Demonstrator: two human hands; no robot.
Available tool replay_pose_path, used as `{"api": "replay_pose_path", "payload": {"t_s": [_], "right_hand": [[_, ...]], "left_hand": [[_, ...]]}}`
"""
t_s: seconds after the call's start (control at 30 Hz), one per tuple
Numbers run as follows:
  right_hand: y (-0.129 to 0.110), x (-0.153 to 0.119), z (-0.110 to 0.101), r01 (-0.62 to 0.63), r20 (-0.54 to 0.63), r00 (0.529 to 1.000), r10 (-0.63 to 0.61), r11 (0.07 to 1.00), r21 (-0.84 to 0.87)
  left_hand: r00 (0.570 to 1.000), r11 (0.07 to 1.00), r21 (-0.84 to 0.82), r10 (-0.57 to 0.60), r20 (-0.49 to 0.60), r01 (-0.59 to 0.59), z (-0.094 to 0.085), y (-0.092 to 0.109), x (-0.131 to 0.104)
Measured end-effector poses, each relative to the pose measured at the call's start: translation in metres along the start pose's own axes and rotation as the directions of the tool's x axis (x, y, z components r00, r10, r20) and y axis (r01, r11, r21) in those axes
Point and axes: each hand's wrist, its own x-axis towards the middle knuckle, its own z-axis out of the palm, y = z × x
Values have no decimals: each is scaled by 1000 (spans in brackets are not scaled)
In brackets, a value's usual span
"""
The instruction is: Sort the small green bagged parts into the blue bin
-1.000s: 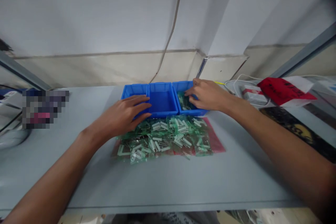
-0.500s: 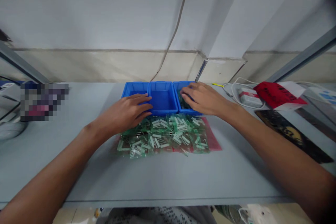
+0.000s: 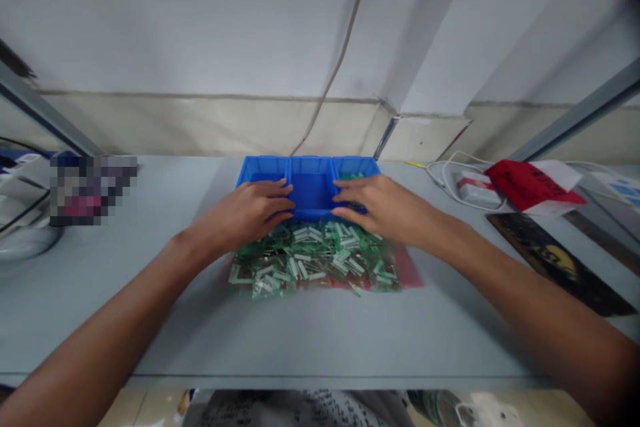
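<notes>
Three blue plastic bins stand side by side on the table. Over the front of the left bin (image 3: 265, 163) lies my left hand (image 3: 257, 208), its fingers stretched and a little apart, with nothing seen in them. My right hand (image 3: 375, 203) rests over the front of the right bin (image 3: 356, 164) with fingers spread, pointing toward the middle bin (image 3: 311, 193). Some greenish pieces show inside the right bin behind that hand. In front of the bins lie several greenish clear plastic bags (image 3: 305, 263) holding small white strip-like parts. A pink sheet (image 3: 411, 270) shows under them at the right.
To the right are a white cable (image 3: 445, 180), a small white box with a red band (image 3: 475, 188), a red paper packet (image 3: 520, 181) and a black strip with a gold design (image 3: 557, 260). A grey mouse-like object (image 3: 30, 243) sits far left. A wall rises behind.
My right hand has come out of the right bin toward me, its curled fingers now straightened over the front rim. My left hand stays at the left bin. The view has shifted slightly.
</notes>
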Motion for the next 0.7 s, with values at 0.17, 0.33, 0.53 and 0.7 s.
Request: {"api": "replay_pose_path", "payload": {"t_s": [0.17, 0.33, 0.53, 0.7], "right_hand": [[-24, -5, -11, -15, -53, 999, 3, 974, -226], [-49, -15, -4, 265, -258, 927, -271, 963, -56], [-71, -27, 29, 394, -230, 884, -406, 914, -97], [-67, -29, 34, 364, -470, 835, -287, 928, 78]], "left_hand": [[997, 996, 50, -70, 11, 70, -5, 5, 3], [989, 986, 165, 18, -146, 6, -10, 14, 7], [985, 966, 258, 19, -170, 26, -14, 19, 7], [925, 976, -36, -214, -313, 213, -16, 31, 9]]}}
